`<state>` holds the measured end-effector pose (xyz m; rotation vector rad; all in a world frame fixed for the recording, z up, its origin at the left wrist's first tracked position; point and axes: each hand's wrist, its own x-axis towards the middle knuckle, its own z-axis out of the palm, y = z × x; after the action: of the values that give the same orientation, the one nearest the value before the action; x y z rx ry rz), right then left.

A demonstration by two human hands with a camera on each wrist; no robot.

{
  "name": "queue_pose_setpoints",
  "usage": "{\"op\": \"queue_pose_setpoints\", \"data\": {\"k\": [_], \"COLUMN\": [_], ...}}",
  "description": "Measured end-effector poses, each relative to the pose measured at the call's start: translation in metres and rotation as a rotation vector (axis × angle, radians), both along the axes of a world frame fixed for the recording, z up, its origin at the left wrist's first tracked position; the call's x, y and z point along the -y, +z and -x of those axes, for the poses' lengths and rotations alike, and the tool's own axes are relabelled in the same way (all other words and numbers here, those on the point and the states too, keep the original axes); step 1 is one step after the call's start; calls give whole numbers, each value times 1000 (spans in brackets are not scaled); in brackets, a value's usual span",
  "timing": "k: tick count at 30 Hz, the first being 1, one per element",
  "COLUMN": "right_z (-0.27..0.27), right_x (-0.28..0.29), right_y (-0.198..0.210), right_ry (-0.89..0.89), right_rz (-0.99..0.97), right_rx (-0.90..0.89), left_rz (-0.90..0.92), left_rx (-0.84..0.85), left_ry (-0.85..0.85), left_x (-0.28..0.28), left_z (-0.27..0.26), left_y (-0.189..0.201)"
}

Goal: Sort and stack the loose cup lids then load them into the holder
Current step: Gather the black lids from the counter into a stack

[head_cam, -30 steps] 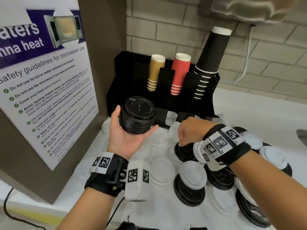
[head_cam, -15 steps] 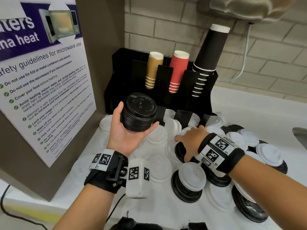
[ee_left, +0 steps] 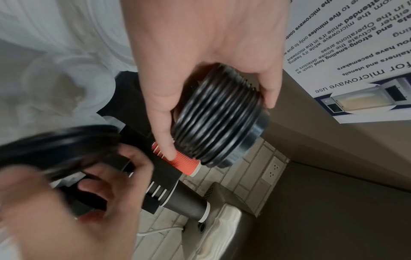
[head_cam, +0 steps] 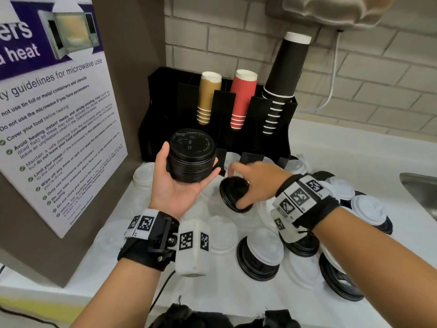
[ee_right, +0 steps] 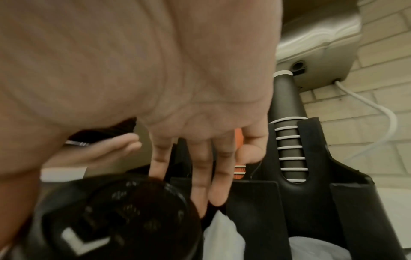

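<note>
**Two hands, one growing stack of black lids**

Two hands are working above the bench. The left hand is cradling a stack of black lids, thumb and fingers curled around its ribbed side. The right hand is pinching a single black lid by its rim, tilted, just beside the stack. White lids and other black ones are lying loose nearby; the holder is standing behind. Such thin plastic lids are probably light, springy and slippery, so gripping at the rim edge looks safest.
</note>
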<state>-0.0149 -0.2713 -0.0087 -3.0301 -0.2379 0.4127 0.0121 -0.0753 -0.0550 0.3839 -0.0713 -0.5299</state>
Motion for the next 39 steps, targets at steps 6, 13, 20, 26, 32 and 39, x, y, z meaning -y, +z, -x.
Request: {"op": "queue_pose_setpoints", "data": {"k": [6,13,20,26,32,39], "right_z": [-6,6,3,5,2,14], "right_x": [8,-16,-30,-37,-36,-23], "right_y": [23,43,48,46,44,43], "right_ry": [-86,111,92,111,118,8], "right_rz": [-705,-899,-715,-701,-695,-739], "right_rx": [317,303,231,221,214,332], "left_rz": [9,-83,-175,-171,-165,-94], "left_rx": [-18,35,84,71,59,25], "left_ry": [12,-38,-120,-98,-94,-64], "left_x": [-6,0,2,3,4,-5], "left_z": [-1,2,5,7,8,1], "left_y": [0,-4,-4,-2,-1,-5]}}
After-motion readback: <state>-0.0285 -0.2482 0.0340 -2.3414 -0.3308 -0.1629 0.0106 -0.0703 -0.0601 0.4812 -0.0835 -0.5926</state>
